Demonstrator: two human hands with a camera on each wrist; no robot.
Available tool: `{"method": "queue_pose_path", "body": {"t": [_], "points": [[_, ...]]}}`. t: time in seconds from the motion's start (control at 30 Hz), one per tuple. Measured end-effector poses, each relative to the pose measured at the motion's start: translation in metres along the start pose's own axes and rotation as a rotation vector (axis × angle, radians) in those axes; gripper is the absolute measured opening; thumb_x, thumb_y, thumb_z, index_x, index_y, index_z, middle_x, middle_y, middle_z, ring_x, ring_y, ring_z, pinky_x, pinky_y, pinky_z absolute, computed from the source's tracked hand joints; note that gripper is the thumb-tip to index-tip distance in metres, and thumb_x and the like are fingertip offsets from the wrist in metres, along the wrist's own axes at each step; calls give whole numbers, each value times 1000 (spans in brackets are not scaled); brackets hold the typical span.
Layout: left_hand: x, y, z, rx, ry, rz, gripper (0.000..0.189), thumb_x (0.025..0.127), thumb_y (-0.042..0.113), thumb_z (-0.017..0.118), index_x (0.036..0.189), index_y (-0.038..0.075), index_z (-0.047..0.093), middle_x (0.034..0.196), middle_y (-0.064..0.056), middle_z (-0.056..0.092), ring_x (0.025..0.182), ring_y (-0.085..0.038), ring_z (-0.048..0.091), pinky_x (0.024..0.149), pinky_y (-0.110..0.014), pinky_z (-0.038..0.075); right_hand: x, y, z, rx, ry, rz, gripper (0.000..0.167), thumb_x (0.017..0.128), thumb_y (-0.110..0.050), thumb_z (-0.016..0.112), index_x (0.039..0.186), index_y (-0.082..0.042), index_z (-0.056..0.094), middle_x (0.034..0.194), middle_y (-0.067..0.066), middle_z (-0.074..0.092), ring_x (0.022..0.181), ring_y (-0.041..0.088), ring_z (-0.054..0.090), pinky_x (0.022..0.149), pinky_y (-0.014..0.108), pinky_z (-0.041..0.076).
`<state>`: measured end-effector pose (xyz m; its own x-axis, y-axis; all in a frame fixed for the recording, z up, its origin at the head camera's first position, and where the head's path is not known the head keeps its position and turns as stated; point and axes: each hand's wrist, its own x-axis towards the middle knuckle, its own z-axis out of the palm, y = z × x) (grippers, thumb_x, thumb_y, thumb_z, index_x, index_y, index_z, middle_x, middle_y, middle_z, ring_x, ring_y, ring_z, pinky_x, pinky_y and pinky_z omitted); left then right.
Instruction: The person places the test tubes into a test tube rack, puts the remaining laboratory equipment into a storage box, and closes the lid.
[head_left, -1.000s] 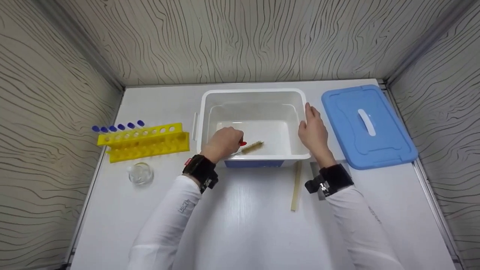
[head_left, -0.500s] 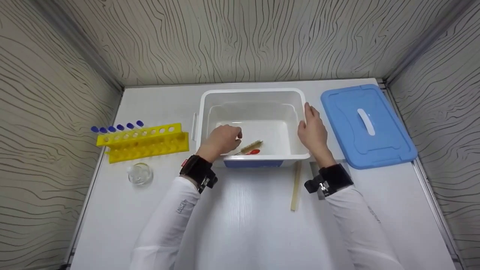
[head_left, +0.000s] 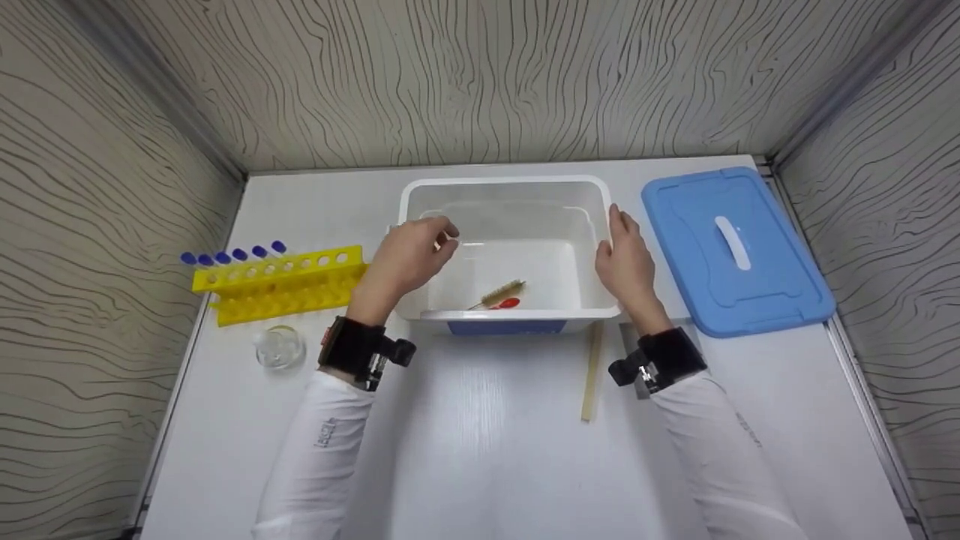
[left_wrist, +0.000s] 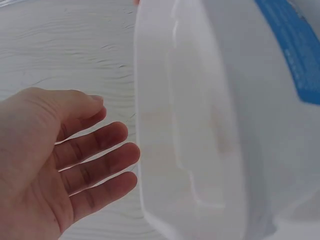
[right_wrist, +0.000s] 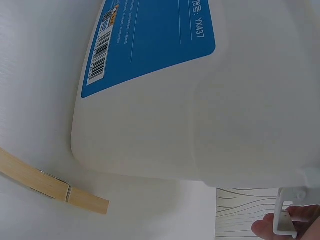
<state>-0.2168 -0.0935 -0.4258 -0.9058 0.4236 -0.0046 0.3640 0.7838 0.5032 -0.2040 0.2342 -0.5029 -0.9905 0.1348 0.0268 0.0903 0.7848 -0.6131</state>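
Note:
A white plastic storage bin with a blue label stands in the middle of the table. On its floor by the front wall lie a bristled test tube brush and a small red oval piece. My left hand hovers over the bin's left rim with nothing in it; in the left wrist view its fingers are loosely bent. At the bin's right side, my right hand holds the rim, thumb toward the inside. In the right wrist view, fingertips show beside the bin's white handle.
To the left stand a yellow test tube rack with several blue-capped tubes and a small round glass vessel. The blue lid with its white handle lies right. A flat wooden strip and a grey sheet lie in front.
My left hand has let go of the red piece, which now lies beside the brush, and has moved up and left out of the bin. My right hand stays put.

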Motion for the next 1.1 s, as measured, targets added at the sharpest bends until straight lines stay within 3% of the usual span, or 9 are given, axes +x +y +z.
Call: {"method": "queue_pose_path", "body": {"t": [0.2,0.33,0.7,0.93,1.1], "points": [[-16,-19,-25,-67,80,-108,29,106,22,59,127,5,70,116,-15,77,103,-32,73,93,-44,61,-3,2,-1,6,1,14,62,105,-6,43,165,2,25,165,35,32,139,57,50,105,67,50],[-30,-36,-33,-111,141,-182,31,107,24,59,129,5,69,120,-16,75,108,-33,70,99,-47,60,-5,3,-2,16,6,11,62,105,-5,43,164,3,25,165,35,32,141,56,47,107,68,49],[-67,-93,-20,-145,277,-321,34,107,23,57,131,1,67,132,-22,70,123,-40,64,109,-55,54,-8,5,-5,32,23,15,62,105,-4,44,164,3,26,165,35,32,146,55,43,113,68,46],[-101,-129,-26,-264,328,-524,41,110,29,52,142,4,61,144,-20,62,135,-38,57,118,-53,48,-7,0,1,43,14,13,62,105,-5,45,164,3,27,165,35,33,145,55,44,114,67,45],[-124,-153,-19,-269,376,-623,44,110,28,51,146,4,58,153,-22,55,140,-41,52,118,-55,46,-5,-2,2,43,-7,8,63,105,-6,44,165,2,26,166,35,31,146,55,43,114,68,44]]}}
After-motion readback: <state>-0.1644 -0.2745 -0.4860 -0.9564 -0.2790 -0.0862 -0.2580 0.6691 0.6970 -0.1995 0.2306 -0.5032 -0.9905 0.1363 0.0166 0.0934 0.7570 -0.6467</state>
